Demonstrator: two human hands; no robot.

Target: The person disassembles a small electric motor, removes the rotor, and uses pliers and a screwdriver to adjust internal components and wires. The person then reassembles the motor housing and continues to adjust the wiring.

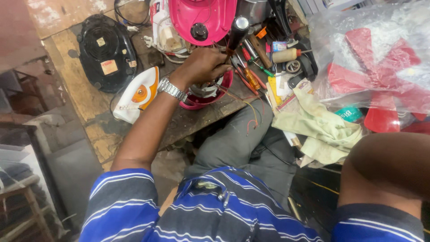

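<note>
**A:** What are the hands doing?

**B:** The left hand (204, 66) reaches forward over a wooden table (76, 62). Its fingers are curled tight around a bundle of thin wires (224, 54) beside a dark tool handle (236, 33) with a silver cap. A metal watch (172, 89) sits on that wrist. The right hand is out of view; only the bare upper arm shows at the lower right, so I cannot tell its state.

**A:** Where is the thing being worked on?

**B:** Right under the left hand: a pink appliance base (207, 92), open, with its motor showing. Loose wires trail from it over the table edge toward the person's grey trousers.

**A:** What surrounds the base?

**B:** Just behind it stands a pink lid (204, 18) with a black knob. To its left lies a white and orange iron (138, 95), and further left a black round fan cover (106, 51). To its right is a heap of screwdrivers (253, 71) and small tools, then a pale green cloth (320, 123). Further right, red fan blades (380, 80) lie inside a clear plastic bag.
</note>
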